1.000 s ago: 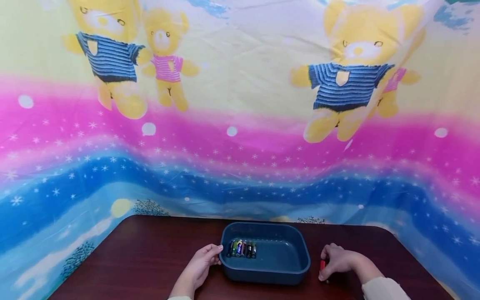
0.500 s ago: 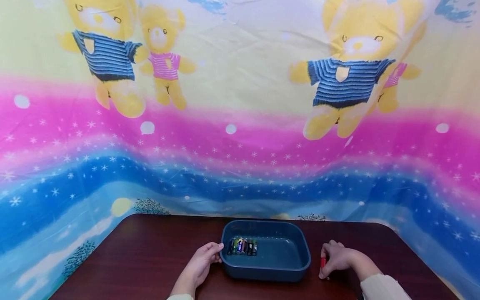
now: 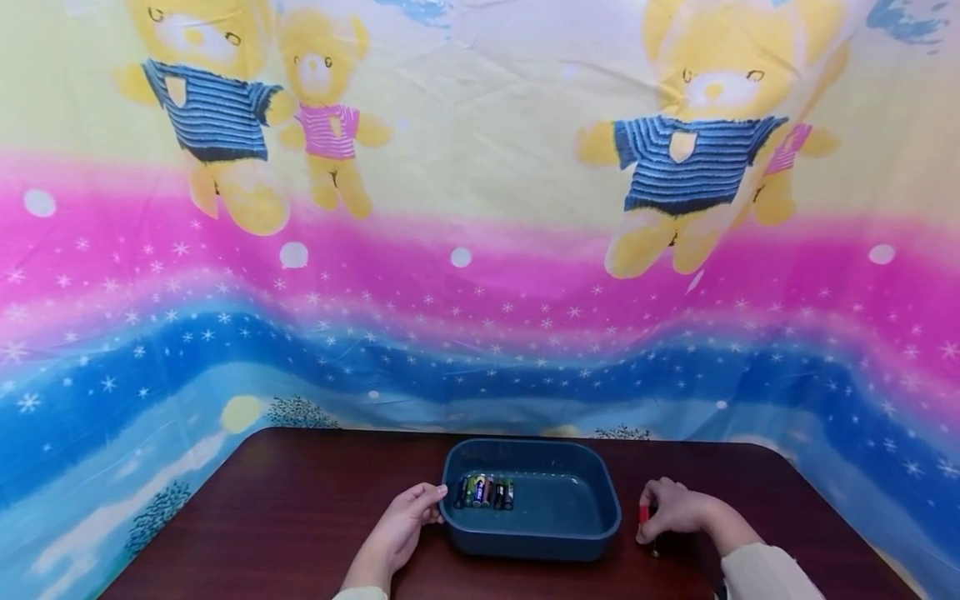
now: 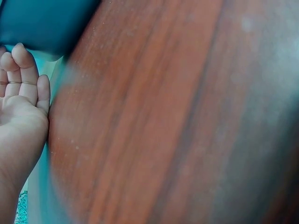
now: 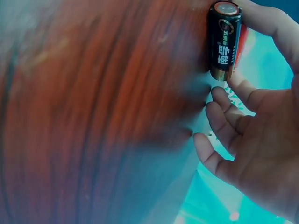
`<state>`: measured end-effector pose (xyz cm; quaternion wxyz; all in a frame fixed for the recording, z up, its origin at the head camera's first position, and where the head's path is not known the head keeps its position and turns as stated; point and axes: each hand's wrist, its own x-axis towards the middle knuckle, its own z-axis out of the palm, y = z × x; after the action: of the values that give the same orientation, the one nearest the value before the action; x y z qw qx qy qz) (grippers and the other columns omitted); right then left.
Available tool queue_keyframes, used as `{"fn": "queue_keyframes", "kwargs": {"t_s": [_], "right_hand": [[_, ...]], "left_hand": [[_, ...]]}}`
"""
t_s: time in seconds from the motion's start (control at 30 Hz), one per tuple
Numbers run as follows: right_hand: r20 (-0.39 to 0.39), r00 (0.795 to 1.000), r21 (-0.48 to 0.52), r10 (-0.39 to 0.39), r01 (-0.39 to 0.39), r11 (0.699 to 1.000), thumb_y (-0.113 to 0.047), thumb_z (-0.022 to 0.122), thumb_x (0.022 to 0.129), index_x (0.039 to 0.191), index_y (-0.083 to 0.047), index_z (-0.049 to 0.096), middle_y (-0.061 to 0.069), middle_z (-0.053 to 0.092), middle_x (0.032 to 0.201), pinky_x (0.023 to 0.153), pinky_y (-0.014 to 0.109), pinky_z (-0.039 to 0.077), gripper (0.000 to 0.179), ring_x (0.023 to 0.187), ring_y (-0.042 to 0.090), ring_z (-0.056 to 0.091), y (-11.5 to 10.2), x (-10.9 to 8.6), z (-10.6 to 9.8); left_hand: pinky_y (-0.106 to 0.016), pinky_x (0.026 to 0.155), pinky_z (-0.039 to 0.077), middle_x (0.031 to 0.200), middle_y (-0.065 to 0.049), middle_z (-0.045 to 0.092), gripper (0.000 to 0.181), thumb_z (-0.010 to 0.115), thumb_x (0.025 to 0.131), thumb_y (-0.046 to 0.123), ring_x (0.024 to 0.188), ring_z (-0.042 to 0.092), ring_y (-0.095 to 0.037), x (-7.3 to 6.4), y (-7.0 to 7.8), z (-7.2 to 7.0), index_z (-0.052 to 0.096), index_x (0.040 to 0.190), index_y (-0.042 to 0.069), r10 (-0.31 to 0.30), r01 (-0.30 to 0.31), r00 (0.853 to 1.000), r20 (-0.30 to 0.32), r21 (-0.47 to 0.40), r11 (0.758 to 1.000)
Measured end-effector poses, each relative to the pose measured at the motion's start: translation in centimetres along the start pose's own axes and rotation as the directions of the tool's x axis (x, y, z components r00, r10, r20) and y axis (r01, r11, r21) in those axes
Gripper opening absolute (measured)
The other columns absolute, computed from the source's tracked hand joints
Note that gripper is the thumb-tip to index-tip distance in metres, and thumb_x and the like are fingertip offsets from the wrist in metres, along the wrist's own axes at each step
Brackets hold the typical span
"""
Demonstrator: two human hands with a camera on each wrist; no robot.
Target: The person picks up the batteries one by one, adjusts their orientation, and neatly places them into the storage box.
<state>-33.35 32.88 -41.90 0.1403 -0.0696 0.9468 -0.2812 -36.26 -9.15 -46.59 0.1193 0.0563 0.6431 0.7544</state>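
Note:
A dark blue plastic box [image 3: 536,546] stands on the table in the head view, with several batteries [image 3: 483,493] side by side at its left end. My left hand [image 3: 405,525] holds the box's left rim, thumb on top; in the left wrist view its fingers [image 4: 27,70] lie near the box wall [image 4: 39,28]. Right of the box, my right hand [image 3: 675,508] pinches a red battery [image 3: 644,514] between thumb and forefinger. A black battery with a gold end [image 5: 223,42] is in front of the red battery [image 5: 241,44] in the right wrist view, partly covering it.
The dark red-brown wooden table [image 3: 300,508] has rounded far corners. Behind it hangs a cloth [image 3: 480,333] printed with teddy bears and snowflakes, close to the table's back edge.
My right hand and the red battery have risen slightly, and a small battery end shows more clearly below them. The left hand and box hold the same position.

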Motion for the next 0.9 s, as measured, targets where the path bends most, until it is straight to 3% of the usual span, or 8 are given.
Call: {"fn": "queue_keyframes", "kwargs": {"t_s": [0.07, 0.17, 0.27, 0.37, 0.53, 0.7, 0.8, 0.9], "right_hand": [[-0.021, 1.0, 0.051, -0.011, 0.012, 0.999, -0.027, 0.077, 0.068, 0.093, -0.005, 0.051, 0.01, 0.044, 0.094, 0.069, 0.035, 0.037, 0.041, 0.085, 0.027, 0.039, 0.3, 0.1, -0.1], [-0.115, 0.993, 0.102, -0.003, 0.015, 0.995, -0.026, 0.079, 0.068, 0.095, -0.004, 0.052, 0.011, 0.045, 0.097, 0.07, 0.036, 0.038, 0.044, 0.09, 0.03, 0.038, 0.5, 0.4, -0.2], [-0.249, 0.968, 0.152, 0.034, 0.004, 0.988, -0.021, 0.082, 0.066, 0.099, -0.001, 0.052, 0.011, 0.048, 0.097, 0.07, 0.037, 0.041, 0.048, 0.092, 0.031, 0.039, 0.5, 0.7, -0.2], [-0.311, 0.949, 0.272, 0.045, 0.043, 0.961, -0.008, 0.08, 0.068, 0.11, 0.006, 0.048, 0.013, 0.052, 0.095, 0.07, 0.038, 0.046, 0.055, 0.088, 0.029, 0.048, 0.4, 1.0, -0.1], [-0.325, 0.945, 0.461, 0.033, 0.128, 0.878, 0.005, 0.073, 0.071, 0.123, 0.01, 0.039, 0.019, 0.053, 0.102, 0.072, 0.039, 0.049, 0.063, 0.088, 0.027, 0.055, 0.1, 1.4, 0.1], [-0.312, 0.95, 0.618, 0.016, 0.19, 0.763, 0.009, 0.066, 0.076, 0.13, 0.011, 0.031, 0.026, 0.049, 0.109, 0.075, 0.039, 0.051, 0.065, 0.09, 0.032, 0.06, -0.2, 1.7, 0.4], [-0.284, 0.959, 0.679, -0.003, 0.203, 0.706, 0.008, 0.064, 0.079, 0.135, 0.011, 0.025, 0.03, 0.047, 0.114, 0.079, 0.038, 0.051, 0.068, 0.094, 0.033, 0.061, -0.5, 1.8, 0.4], [-0.26, 0.965, 0.714, -0.022, 0.207, 0.669, 0.007, 0.063, 0.081, 0.138, 0.011, 0.02, 0.034, 0.043, 0.121, 0.083, 0.039, 0.049, 0.072, 0.099, 0.032, 0.059, -0.9, 1.8, 0.2]], "left_hand": [[-0.03, 0.075, 0.043, 0.071, 0.004, 0.057, 0.017, 0.059, 0.09, 0.025, 0.069, 0.054, -0.013, 0.0, 0.0, 0.0, 0.058, 0.08, 0.011, 0.001, -0.001, 1.0, -0.001, 0.005, 1.0], [-0.03, 0.076, 0.043, 0.072, 0.004, 0.057, 0.018, 0.059, 0.09, 0.026, 0.07, 0.054, -0.013, 0.1, -0.1, 0.0, 0.058, 0.081, 0.011, -0.005, 0.005, 1.0, 0.001, 0.017, 1.0], [-0.031, 0.076, 0.043, 0.073, 0.004, 0.057, 0.018, 0.059, 0.09, 0.027, 0.07, 0.054, -0.013, 0.2, 0.0, 0.0, 0.058, 0.082, 0.011, -0.013, 0.012, 1.0, 0.005, 0.024, 1.0], [-0.031, 0.076, 0.043, 0.074, 0.003, 0.057, 0.019, 0.059, 0.09, 0.028, 0.071, 0.054, -0.013, 0.2, 0.0, 0.0, 0.058, 0.084, 0.01, -0.014, 0.014, 1.0, 0.01, 0.025, 1.0], [-0.03, 0.076, 0.042, 0.072, 0.004, 0.057, 0.019, 0.059, 0.09, 0.027, 0.07, 0.054, -0.013, 0.2, 0.1, -0.1, 0.057, 0.084, 0.009, -0.011, 0.011, 1.0, 0.008, 0.018, 1.0], [-0.03, 0.075, 0.043, 0.072, 0.004, 0.057, 0.017, 0.059, 0.09, 0.026, 0.069, 0.053, -0.013, 0.2, 0.0, -0.1, 0.057, 0.081, 0.012, -0.012, 0.012, 1.0, 0.006, 0.01, 1.0], [-0.03, 0.075, 0.043, 0.072, 0.004, 0.056, 0.017, 0.059, 0.09, 0.026, 0.069, 0.053, -0.013, 0.1, 0.0, -0.1, 0.057, 0.08, 0.012, -0.008, 0.008, 1.0, 0.008, 0.007, 1.0], [-0.03, 0.075, 0.043, 0.072, 0.004, 0.056, 0.017, 0.059, 0.091, 0.026, 0.069, 0.053, -0.013, 0.0, 0.1, -0.1, 0.057, 0.081, 0.012, -0.003, 0.003, 1.0, 0.007, 0.008, 1.0]]}}
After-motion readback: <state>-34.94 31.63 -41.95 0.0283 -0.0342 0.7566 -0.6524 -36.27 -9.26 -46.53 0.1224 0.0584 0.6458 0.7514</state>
